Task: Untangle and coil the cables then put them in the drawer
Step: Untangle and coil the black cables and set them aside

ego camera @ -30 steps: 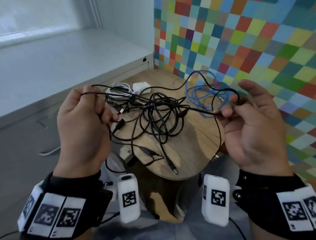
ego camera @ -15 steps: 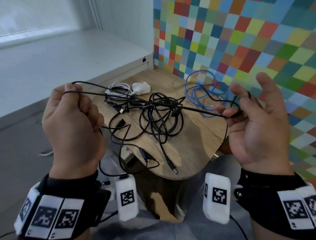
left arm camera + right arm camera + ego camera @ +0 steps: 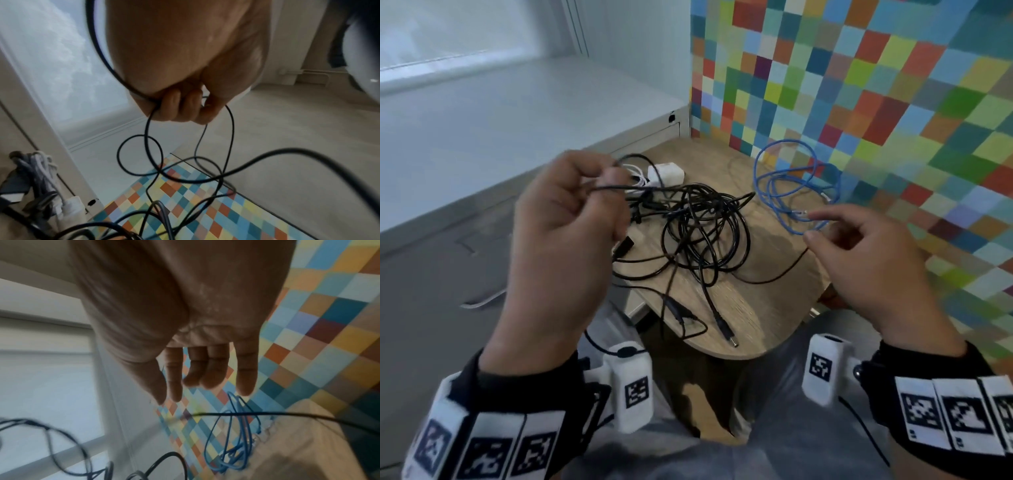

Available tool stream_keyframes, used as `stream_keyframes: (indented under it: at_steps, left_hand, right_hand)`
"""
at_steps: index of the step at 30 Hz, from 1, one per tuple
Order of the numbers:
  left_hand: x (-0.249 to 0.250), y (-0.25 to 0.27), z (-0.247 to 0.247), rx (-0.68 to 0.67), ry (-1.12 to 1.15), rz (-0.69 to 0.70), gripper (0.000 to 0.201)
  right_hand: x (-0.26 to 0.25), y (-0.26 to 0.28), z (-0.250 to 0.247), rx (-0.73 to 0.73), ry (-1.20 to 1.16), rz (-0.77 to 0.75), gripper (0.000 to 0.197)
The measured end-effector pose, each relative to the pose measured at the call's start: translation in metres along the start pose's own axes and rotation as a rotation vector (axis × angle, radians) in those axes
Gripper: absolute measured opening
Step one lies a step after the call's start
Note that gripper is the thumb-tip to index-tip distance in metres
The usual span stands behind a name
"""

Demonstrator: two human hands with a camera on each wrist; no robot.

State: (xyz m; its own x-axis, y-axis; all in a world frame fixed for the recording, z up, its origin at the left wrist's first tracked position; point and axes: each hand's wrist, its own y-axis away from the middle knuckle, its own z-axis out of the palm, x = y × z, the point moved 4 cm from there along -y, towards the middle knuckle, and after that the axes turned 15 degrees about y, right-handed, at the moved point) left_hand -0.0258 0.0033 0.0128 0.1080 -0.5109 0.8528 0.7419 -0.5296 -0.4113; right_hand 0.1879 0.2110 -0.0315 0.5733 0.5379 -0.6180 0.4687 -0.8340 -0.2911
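A tangle of black cables (image 3: 702, 229) lies in the middle of a small wooden table (image 3: 756, 308). My left hand (image 3: 571, 219) is raised over the table's left side and grips a black cable (image 3: 148, 133) in curled fingers (image 3: 176, 105); loops of it hang down to the pile. My right hand (image 3: 859, 260) hovers over the table's right side with fingers (image 3: 246, 378) spread and nothing in them. A coiled blue cable (image 3: 791, 185) lies just beyond its fingertips, and also shows in the right wrist view (image 3: 236, 443). A white cable with its charger (image 3: 666, 173) sits at the back left.
A grey cabinet with a drawer handle (image 3: 482, 301) stands to the left of the table. A wall of coloured squares (image 3: 859, 85) borders the table at the back and right. Loose plug ends (image 3: 726, 334) lie near the table's front edge.
My right hand has let go of the black cable and opened, dropping lower over the table. My left hand has moved right, toward the pile, still holding the cable, which now hangs slack.
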Motion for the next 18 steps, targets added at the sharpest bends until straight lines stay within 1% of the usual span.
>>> stream_keyframes:
  at_steps: [2, 3, 4, 6, 7, 8, 9, 11, 12, 13, 14, 16, 18]
  left_hand:
    - [0.0, 0.007, 0.015, -0.165, -0.125, -0.019, 0.024]
    - [-0.001, 0.011, 0.022, -0.235, -0.168, -0.036, 0.019]
    - [-0.001, 0.015, 0.03, -0.294, -0.192, -0.053, 0.015]
    - [0.0, 0.023, 0.041, -0.382, -0.215, -0.078, 0.012]
    - [0.002, 0.025, 0.045, -0.416, -0.225, -0.083, 0.01]
    - [0.004, 0.026, 0.045, -0.443, -0.239, -0.072, 0.009]
    - [0.008, 0.025, 0.044, -0.458, -0.254, -0.042, 0.008]
    - [0.018, 0.021, 0.034, -0.424, -0.245, 0.021, 0.007]
    - [0.023, 0.019, 0.03, -0.377, -0.22, 0.041, 0.008]
    - [0.027, 0.017, 0.024, -0.326, -0.196, 0.049, 0.008]
    - [0.028, 0.015, 0.018, -0.269, -0.172, 0.059, 0.009]
    - [0.033, 0.01, 0.005, -0.157, -0.153, 0.098, 0.009]
    - [0.036, 0.003, -0.007, -0.078, -0.131, 0.124, 0.007]
  right_hand:
    - [-0.014, 0.002, -0.004, 0.062, 0.015, -0.06, 0.011]
    - [-0.024, 0.005, -0.007, 0.08, -0.031, -0.105, 0.013]
    - [-0.037, 0.009, -0.009, 0.068, -0.107, -0.161, 0.018]
    - [-0.064, 0.019, -0.007, -0.047, -0.243, -0.296, 0.034]
    - [-0.076, 0.024, -0.005, -0.122, -0.275, -0.368, 0.037]
    - [-0.085, 0.029, -0.002, -0.181, -0.287, -0.434, 0.034]
    - [-0.092, 0.031, 0.001, -0.215, -0.291, -0.48, 0.027]
    - [-0.096, 0.033, 0.001, -0.239, -0.34, -0.475, 0.011]
    - [-0.095, 0.031, 0.0, -0.238, -0.39, -0.442, 0.01]
    - [-0.092, 0.029, -0.003, -0.213, -0.422, -0.408, 0.013]
    - [-0.087, 0.026, -0.008, -0.149, -0.418, -0.376, 0.02]
    - [-0.075, 0.017, -0.018, 0.032, -0.357, -0.308, 0.036]
    - [-0.062, 0.01, -0.028, 0.164, -0.356, -0.246, 0.037]
